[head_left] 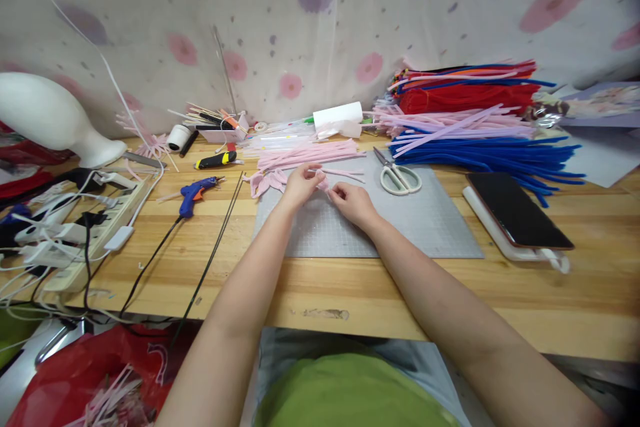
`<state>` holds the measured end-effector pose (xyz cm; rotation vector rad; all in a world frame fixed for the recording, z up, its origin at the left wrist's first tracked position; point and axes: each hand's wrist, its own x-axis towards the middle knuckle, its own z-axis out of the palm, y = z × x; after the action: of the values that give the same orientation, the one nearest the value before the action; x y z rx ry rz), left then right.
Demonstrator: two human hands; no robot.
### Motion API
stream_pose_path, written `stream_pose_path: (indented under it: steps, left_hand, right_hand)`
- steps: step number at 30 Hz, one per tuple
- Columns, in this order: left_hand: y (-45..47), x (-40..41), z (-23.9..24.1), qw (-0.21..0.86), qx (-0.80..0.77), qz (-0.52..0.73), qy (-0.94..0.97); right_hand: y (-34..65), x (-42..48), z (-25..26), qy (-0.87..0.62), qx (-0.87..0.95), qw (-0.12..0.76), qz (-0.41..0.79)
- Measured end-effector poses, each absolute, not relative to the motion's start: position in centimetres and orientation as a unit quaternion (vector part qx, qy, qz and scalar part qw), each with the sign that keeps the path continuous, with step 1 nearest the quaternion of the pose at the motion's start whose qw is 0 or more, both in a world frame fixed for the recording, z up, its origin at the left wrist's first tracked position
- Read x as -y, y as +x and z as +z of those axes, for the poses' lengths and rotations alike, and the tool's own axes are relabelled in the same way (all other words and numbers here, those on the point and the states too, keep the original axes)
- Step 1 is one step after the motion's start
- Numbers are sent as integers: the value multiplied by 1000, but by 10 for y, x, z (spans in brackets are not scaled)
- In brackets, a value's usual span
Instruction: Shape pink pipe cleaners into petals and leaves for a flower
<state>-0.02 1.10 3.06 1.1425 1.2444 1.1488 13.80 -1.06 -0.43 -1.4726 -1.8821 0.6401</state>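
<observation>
Over the grey cutting mat [330, 237], both my hands pinch a small bent pink pipe cleaner [323, 181]. My left hand [303, 185] grips its upper left side with thumb and fingers. At its lower right end, the fingertips of my right hand [354, 204] are closed on it. Shaped pink pipe cleaner loops [267, 182] lie just left of my left hand. Behind my hands is a pile of straight pale pink pipe cleaners [313, 155]. Scissors [397, 177] with light handles rest on the mat, to the right and beyond my right hand.
A blue glue gun [193, 197] and a yellow-black cutter [216, 160] lie left of the mat. Further left stand a power strip [107, 227] with tangled cables and a white foam head [45, 117]. On the right are blue pipe cleaners [485, 157] and a phone [517, 210].
</observation>
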Motion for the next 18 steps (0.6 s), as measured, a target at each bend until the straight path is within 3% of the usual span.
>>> stream_pose_path:
  steps: [9, 14, 18]
  left_hand:
    - [-3, -23, 30, 508, -538, 479, 473]
    - [-17, -23, 37, 541, -514, 364, 557]
    - [-21, -28, 46, 470, -512, 285, 660]
  right_hand:
    - [140, 6, -9, -573, 716, 329, 225]
    - [141, 5, -10, -551, 741, 313, 223]
    - [140, 5, -10, -534, 758, 310, 213]
